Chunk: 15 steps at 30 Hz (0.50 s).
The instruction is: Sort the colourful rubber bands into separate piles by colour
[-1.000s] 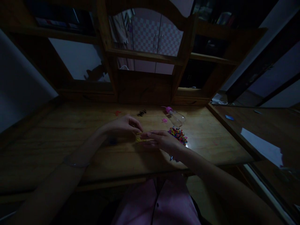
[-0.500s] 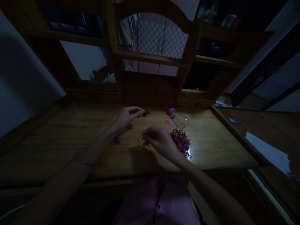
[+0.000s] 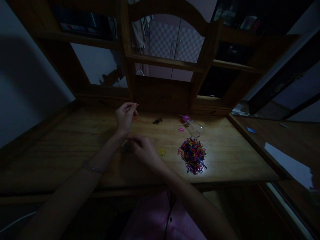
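My left hand (image 3: 125,117) is raised over the back left of the wooden desk, thumb and fingers pinched together. What they hold, if anything, is too small and dim to name. Just beside it lie a few orange-red pieces (image 3: 134,118), partly hidden. Lower down, my right hand (image 3: 145,150) has its fingertips closed above a small blue cluster (image 3: 127,147), which it partly covers. Whether a piece is between them is hidden. Small yellow loops (image 3: 162,152) lie right of that hand. A large mixed pile of small coloured loops (image 3: 193,155) sits farther right.
Black loops (image 3: 157,121) and pink loops (image 3: 181,129) form small groups toward the back. A clear bottle with a pink top (image 3: 195,127) lies on its side behind the pile. Wooden shelving (image 3: 162,95) rises behind the desk; white paper (image 3: 288,163) rests on the right-hand surface.
My left hand has moved left and back, away from the black loops. My right hand has moved left from the yellow loops to the blue cluster, uncovering the mixed pile.
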### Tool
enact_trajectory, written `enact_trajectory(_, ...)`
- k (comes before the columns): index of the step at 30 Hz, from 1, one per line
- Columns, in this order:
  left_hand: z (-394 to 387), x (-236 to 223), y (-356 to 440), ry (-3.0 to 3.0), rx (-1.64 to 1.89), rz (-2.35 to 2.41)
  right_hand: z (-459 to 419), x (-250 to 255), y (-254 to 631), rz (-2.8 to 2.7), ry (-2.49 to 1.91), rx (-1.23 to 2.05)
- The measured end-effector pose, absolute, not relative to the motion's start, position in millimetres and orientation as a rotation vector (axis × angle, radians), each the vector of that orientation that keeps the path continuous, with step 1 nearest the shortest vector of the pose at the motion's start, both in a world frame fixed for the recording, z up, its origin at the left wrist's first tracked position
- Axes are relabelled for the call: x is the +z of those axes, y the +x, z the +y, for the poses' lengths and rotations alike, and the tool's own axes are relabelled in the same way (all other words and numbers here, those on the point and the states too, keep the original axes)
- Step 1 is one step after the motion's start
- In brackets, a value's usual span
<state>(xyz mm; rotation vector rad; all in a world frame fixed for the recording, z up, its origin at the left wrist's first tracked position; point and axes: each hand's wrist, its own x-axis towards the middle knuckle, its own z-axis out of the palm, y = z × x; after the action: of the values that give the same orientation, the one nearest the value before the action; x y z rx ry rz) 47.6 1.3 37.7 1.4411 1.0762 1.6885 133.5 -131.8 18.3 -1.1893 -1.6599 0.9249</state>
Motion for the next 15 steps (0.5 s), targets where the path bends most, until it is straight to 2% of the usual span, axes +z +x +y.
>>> enact_trajectory(9,-6,35,56,1.507,1.651,1.031,-153,47,184,-1.057,-0.913,1.363)
enact_trajectory(15,-9,41,53,1.589,1.711,1.044,-122,10,142,-0.858,-0.973,1.573)
